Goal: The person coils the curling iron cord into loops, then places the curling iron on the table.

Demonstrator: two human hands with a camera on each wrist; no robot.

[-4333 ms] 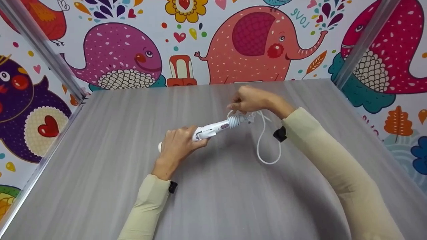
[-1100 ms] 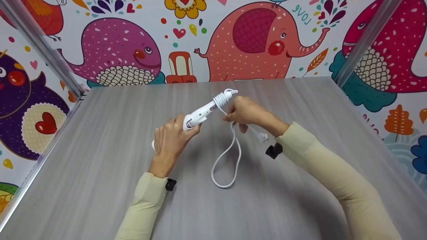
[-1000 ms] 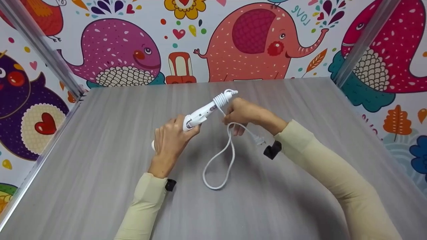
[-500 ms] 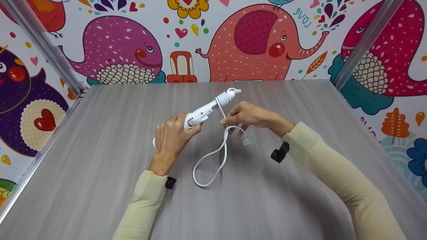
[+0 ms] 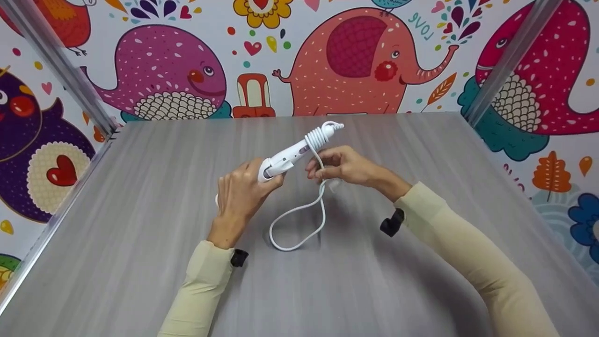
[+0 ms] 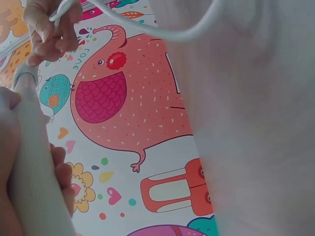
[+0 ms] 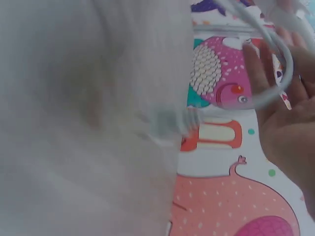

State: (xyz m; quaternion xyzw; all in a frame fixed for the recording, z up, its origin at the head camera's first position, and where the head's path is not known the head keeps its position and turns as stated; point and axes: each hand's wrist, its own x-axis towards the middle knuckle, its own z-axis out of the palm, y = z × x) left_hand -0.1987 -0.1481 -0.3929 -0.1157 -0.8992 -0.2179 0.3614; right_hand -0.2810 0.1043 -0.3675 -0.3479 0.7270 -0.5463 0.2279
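My left hand grips a white hair styling iron, its handle end pointing up to the right. Several turns of its white cord are wound round that end. My right hand, just right of the handle, holds the cord between thumb and fingers. Below it the cord hangs in a long loop over the table. In the right wrist view the clear plug dangles, blurred, from the cord, which crosses the fingers. The left wrist view shows the iron's pale body in my left palm; its far end is mostly hidden.
A grey wood-grain table lies under both hands. Behind it stands a wall printed with cartoon animals, with metal posts at the corners. Black straps sit at both wrists.
Since the earliest frame, the iron's handle end has risen. My right hand has come down from above it, and its fingers have lately loosened. The cord loop has swung left.
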